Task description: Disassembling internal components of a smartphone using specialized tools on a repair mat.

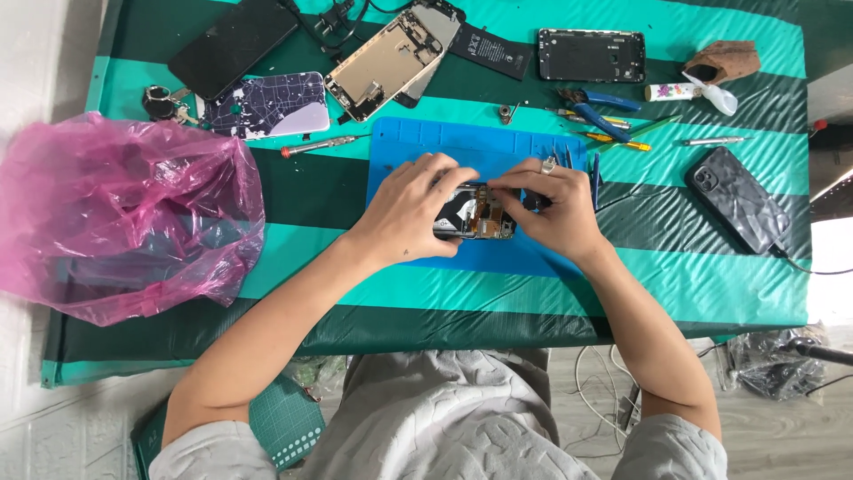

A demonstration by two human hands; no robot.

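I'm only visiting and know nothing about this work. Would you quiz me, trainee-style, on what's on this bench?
1. True or false: both hands rest on the opened phone.
2. What colour is the work mat under it?
3. Which lies left of the mat: A) pink plastic bag, B) black phone in a case, C) blue-handled pliers?

Key: 1 true, the left hand and right hand touch it. 2 blue. 3 A.
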